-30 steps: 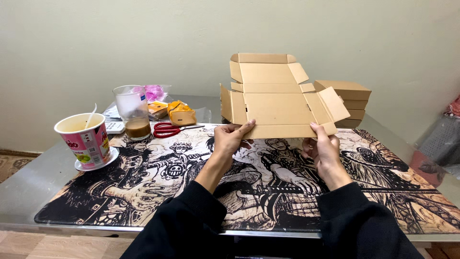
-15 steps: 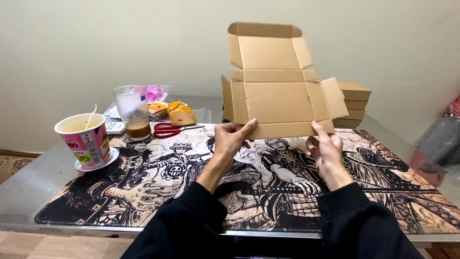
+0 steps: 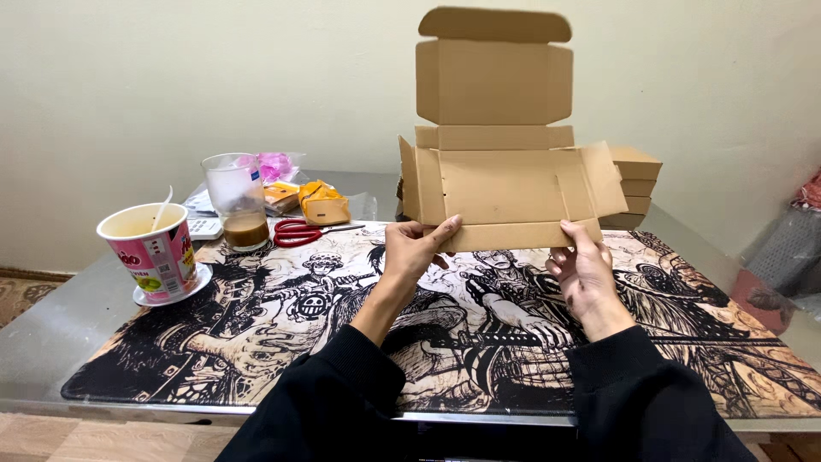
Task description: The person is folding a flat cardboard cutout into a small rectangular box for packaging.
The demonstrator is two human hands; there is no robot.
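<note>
Both hands up over a printed desk mat [image 3: 256,342], gripping an unfolded cardboard box [image 3: 505,184] by its bottom edge and holding it upright above the table [image 3: 51,334]. Left hand [image 3: 413,250] closed on the lower left corner, thumb laid along the front of the edge, fingers tucked behind. Right hand [image 3: 584,269] pinching the lower right corner, thumb in front, fingers behind. Box standing nearly vertical, side flaps spread out, lid panel rising tall at the top with its tuck flap bent forward. Behind the box on the right, a stack of folded boxes [image 3: 634,184] on the table. To the left, a pink noodle cup [image 3: 154,252] on a saucer with a white utensil inside, a clear glass [image 3: 238,205] with brown drink at the bottom, red scissors [image 3: 299,231] lying flat, and a yellow packet [image 3: 323,204] just beyond them. Black sleeves covering both forearms.
</note>
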